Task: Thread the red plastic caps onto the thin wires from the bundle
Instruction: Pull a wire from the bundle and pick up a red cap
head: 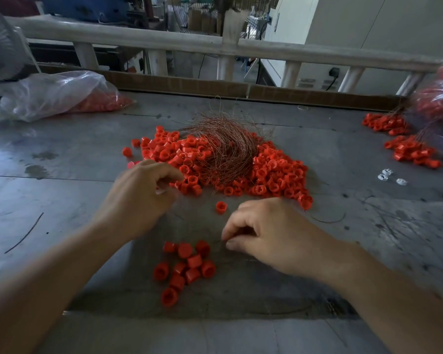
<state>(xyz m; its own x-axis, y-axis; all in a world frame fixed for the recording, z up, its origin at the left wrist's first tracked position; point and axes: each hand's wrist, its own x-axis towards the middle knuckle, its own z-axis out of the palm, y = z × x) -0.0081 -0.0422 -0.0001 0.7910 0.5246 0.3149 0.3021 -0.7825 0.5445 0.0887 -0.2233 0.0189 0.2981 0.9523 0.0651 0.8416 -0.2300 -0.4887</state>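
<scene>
Grey metal bench [62, 200]: left hand [138, 198], grasp unclear, reaches the large unthreaded cap heap [274, 175] under the wire bundle [228, 146]; right hand [274, 233] pinches a wire [215, 241] beside few seemingly threaded caps [184, 269].

Centre of the desk [62, 200]: a heap of caps [274, 175], and the wire bundle [225, 149] lies right on top of it, fanning toward 12 o'clock. Down at 6 o'clock, a small cluster of caps [184, 267]. One single cap [221, 207] sits between cluster and heap. At 10 o'clock, a plastic bag [56, 93] with more caps inside. Out at 2 o'clock, threaded bunches [409, 149]; at 3, three small pieces [391, 176]. A loose wire [26, 233] at 8. Behind it all, at 12, the railing [138, 39].
</scene>
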